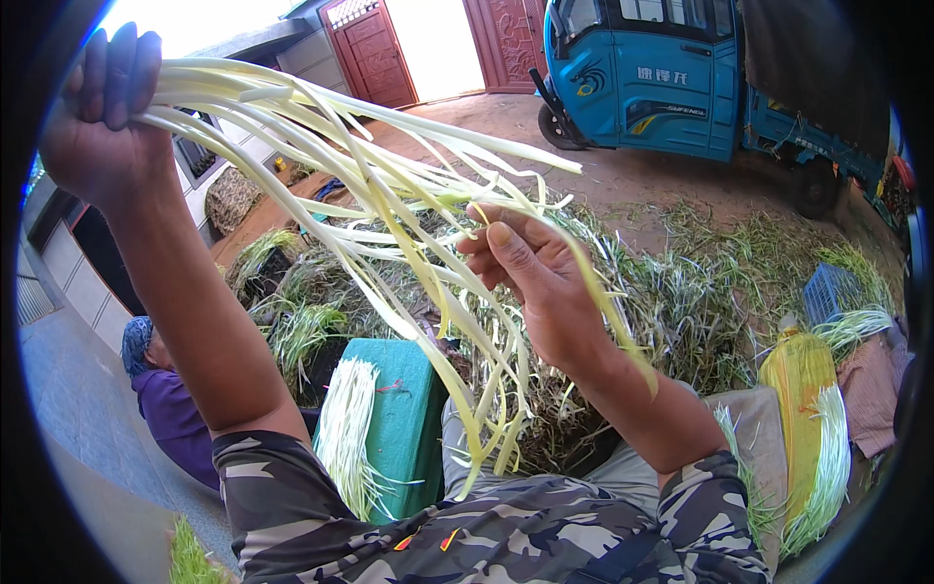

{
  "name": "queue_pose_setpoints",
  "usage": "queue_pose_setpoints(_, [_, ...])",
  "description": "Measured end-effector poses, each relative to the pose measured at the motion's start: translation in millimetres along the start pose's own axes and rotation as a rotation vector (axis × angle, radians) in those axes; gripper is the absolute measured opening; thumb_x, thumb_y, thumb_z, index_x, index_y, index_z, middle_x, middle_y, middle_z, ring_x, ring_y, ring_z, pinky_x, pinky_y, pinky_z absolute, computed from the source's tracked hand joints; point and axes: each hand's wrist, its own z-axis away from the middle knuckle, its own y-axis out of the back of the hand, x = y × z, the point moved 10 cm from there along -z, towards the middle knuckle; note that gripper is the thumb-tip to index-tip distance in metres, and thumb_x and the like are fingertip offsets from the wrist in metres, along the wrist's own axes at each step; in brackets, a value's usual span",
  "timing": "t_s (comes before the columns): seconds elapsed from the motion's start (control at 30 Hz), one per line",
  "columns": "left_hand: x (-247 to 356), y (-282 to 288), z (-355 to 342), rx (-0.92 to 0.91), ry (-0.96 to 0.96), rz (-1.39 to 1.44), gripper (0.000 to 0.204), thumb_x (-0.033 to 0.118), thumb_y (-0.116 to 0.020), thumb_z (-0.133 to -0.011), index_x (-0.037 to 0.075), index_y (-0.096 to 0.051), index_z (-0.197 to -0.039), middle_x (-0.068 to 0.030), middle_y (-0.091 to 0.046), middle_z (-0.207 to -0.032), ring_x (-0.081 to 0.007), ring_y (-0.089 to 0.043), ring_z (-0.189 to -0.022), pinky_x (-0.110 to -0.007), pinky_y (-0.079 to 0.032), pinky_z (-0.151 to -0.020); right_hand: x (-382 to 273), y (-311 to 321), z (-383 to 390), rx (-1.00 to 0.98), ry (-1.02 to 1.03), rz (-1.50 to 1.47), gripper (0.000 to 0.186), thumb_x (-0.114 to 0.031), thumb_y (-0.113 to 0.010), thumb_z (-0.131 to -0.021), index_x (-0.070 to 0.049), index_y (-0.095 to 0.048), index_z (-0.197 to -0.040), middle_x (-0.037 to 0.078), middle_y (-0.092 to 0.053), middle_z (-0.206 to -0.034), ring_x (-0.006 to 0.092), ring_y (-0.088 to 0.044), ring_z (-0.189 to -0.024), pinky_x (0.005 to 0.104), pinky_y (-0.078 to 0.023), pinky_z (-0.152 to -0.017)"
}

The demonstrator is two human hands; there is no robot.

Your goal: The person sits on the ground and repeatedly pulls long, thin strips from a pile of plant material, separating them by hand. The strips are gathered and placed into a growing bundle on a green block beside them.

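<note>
Many limp, pale yellow-green leek strands (389, 195) are gripped in the raised, closed left hand (102, 117) and pinched by the right hand (530, 268).

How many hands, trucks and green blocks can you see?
Hands: 2, the left hand and the right hand, both holding the pale yellow-green stalks
Blue trucks: 1
Green blocks: 1
Total: 4

- One view only, a wide fisheye worn on the head, looking forward and down across the yard.
- The two hands, left hand (97, 117) and right hand (535, 282), sit very close to the lens, forearms entering from below.
- Straight lines bend near the dark round rim.
- The blue three-wheeled truck (671, 78) stands far back.
</note>
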Motion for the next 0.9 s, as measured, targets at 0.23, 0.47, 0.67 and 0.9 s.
queue_pose_setpoints(0.23, [-6, 5, -3, -0.01, -0.016, -0.002, 0.038, 0.003, -0.036, -0.097, 0.008, -0.044, -0.06, -0.0025, -0.039, -0.057, -0.0072, -0.046, -0.045, -0.034, -0.064, -0.065, 3, 4, -3, 0.057, -0.008, -0.107, 0.021, -0.013, -0.066, -0.098, -0.001, -0.069, -0.114, 0.009, -0.073, -0.09, 0.0088, -0.067, -0.074, 0.0215, -0.051, -0.062])
queue_pose_setpoints(0.47, [4, 6, -1, -0.039, -0.193, -0.204, 0.039, 0.002, -0.038, -0.099, 0.002, -0.054, -0.064, -0.0047, -0.05, -0.058, -0.0109, -0.061, -0.051, -0.039, -0.067, -0.066, 6, 7, -3, 0.084, -0.001, -0.055, 0.018, -0.011, -0.069, -0.096, 0.001, -0.068, -0.108, 0.004, -0.069, -0.083, 0.0048, -0.061, -0.068, 0.0174, -0.048, -0.058])
queue_pose_setpoints(0.67, [-1, 7, -2, 0.014, -0.034, -0.02, 0.036, 0.002, -0.036, -0.094, 0.008, -0.044, -0.06, -0.0029, -0.041, -0.056, -0.0079, -0.047, -0.045, -0.03, -0.06, -0.06, -2, 2, -2, 0.071, 0.052, 0.029, 0.01, -0.006, -0.064, -0.098, -0.001, -0.067, -0.106, 0.003, -0.068, -0.082, 0.0042, -0.059, -0.068, 0.0179, -0.046, -0.059])
queue_pose_setpoints(0.9, [0, 2, 9, 0.08, 0.081, 0.094, 0.035, 0.001, -0.035, -0.092, 0.012, -0.038, -0.058, -0.0017, -0.036, -0.057, -0.0067, -0.035, -0.043, -0.023, -0.052, -0.055, -13, -3, 0, 0.025, 0.2, 0.23, 0.008, 0.003, -0.06, -0.097, 0.0, -0.066, -0.1, 0.003, -0.067, -0.082, 0.0055, -0.059, -0.075, 0.0202, -0.047, -0.068])
